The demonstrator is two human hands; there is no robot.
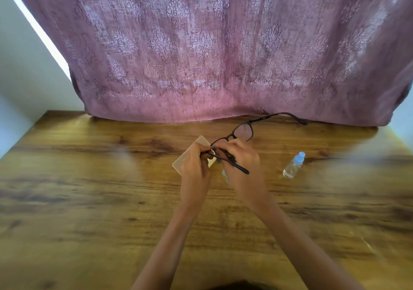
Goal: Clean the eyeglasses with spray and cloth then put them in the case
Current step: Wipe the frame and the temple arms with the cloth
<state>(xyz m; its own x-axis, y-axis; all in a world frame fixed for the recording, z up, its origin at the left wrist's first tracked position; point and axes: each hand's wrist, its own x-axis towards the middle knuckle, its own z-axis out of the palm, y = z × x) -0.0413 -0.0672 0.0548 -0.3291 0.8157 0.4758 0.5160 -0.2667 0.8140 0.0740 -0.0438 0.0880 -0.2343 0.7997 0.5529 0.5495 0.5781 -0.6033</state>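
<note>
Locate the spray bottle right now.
Head view: the spray bottle is on the wooden table, right of centre, a short way right of the right hand and not touched by it.

1. The left forearm (172,233) and right forearm (297,233) are bare, rise from the bottom edge and converge toward the middle.
2. The left hand (194,171) shows its back, and its curled fingers pinch the eyeglasses (243,131) at the frame.
3. The right hand (243,164) is just beside it, fingertips meeting, fingers curled over the same frame.
</note>
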